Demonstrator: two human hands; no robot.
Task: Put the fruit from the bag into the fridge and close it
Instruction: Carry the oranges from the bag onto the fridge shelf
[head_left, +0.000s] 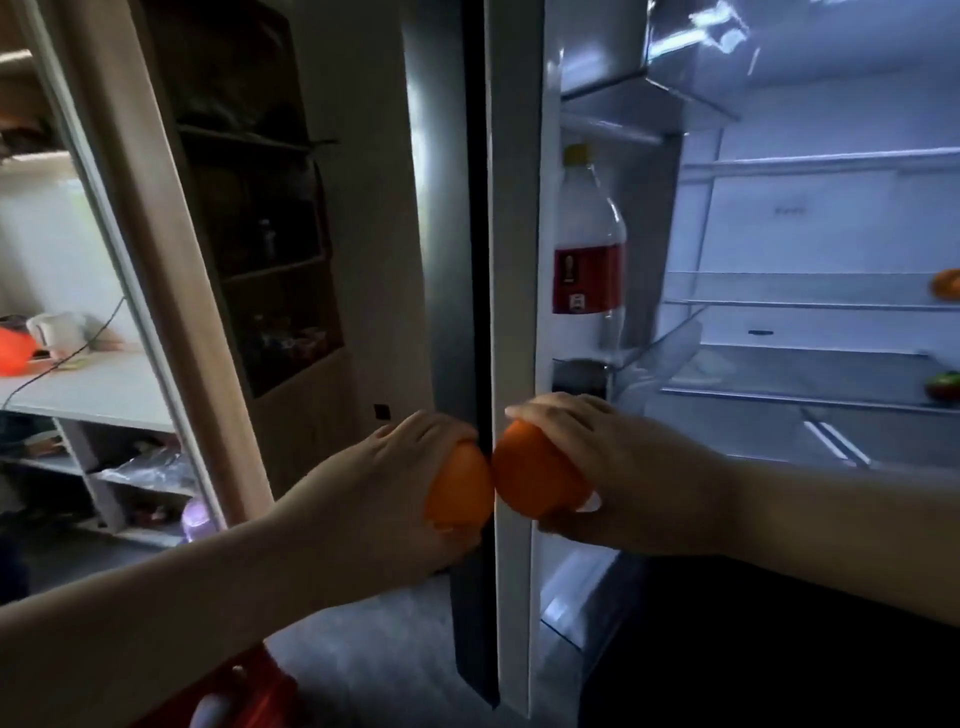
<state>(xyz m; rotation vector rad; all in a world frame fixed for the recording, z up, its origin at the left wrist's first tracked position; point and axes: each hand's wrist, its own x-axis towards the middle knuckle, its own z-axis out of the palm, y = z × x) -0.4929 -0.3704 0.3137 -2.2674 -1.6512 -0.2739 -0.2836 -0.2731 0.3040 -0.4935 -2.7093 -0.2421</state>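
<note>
You are standing in a dim kitchen with a pale counter (104, 384) far off on the left, carrying a white kettle (54, 330) and something orange-red beside it, then a tall dark shelf unit (265, 234), and the lit fridge interior (810, 249) filling the right. The fridge door (509, 312) is swung wide and seen edge-on down the middle of the view, which is why your two hands meet right in front of it. Your left hand (384, 493) is curled closed over one orange (460, 491), palm wrapped round its far side; your right hand (613, 467) is closed from above on a second orange (535, 473), fingers draped over the top and thumb beneath. The two fruits sit just beside each other, touching or nearly so, at the door's edge, so you seem to be carrying a pair at once to save a trip. Count two oranges in hand. In the door rack stands one clear bottle (589, 249) with a yellow cap and red label, upright because the rack holds it. Further right, at the frame's edge, one orange fruit (946, 285) rests on a middle glass shelf and one greenish-red fruit (943, 385) on the shelf below: two already inside, four fruits in all. A red shape at the bottom edge may be the bag (244, 691), though you cannot be sure. The door is not yet closed.
</note>
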